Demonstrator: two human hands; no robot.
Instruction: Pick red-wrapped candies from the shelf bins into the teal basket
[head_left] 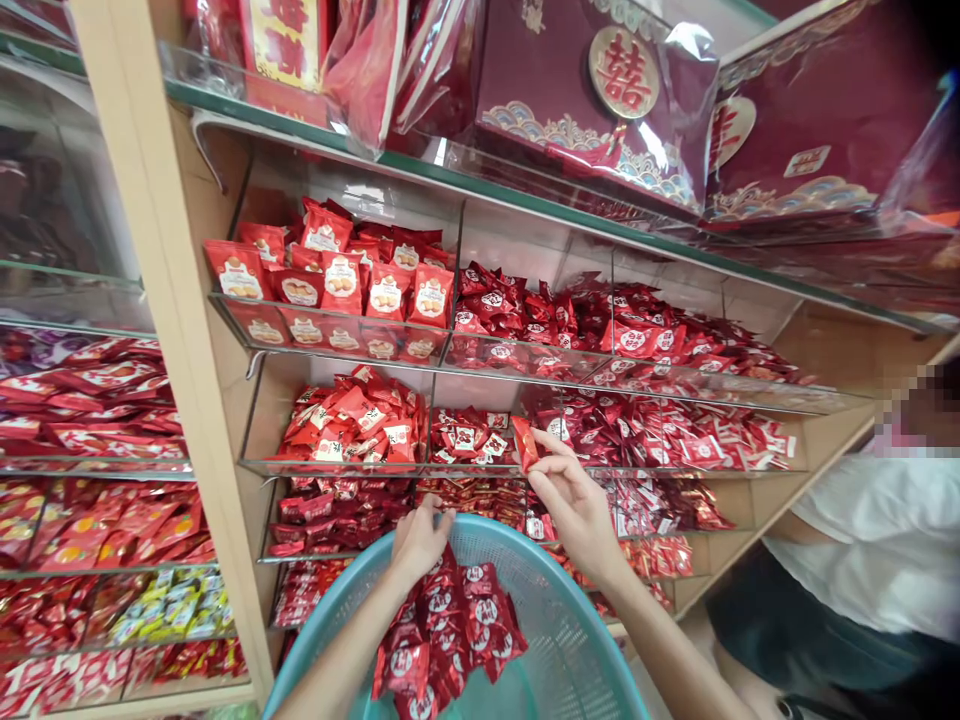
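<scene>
My right hand point(576, 500) pinches a small shiny red packet point(525, 445) between thumb and fingers, held up in front of a shelf of similar packets. My left hand point(421, 540) is at the far rim of a round turquoise plastic basket point(592, 625), its fingers curled over the edge; the fingertips are partly hidden. Inside the basket lies a heap of dark red packets point(450, 630) with round white labels. Close behind the right hand, a shelf compartment holds small red and white packets point(469, 435).
Glass shelves carry red packets with cookie pictures point(337, 280), dark red packets point(645, 330) and orange-red packets point(360, 420). Large maroon gift boxes point(592, 90) stand above. A wooden upright point(142, 250) divides the shelving at left. A person in a white top point(885, 540) is close by at right.
</scene>
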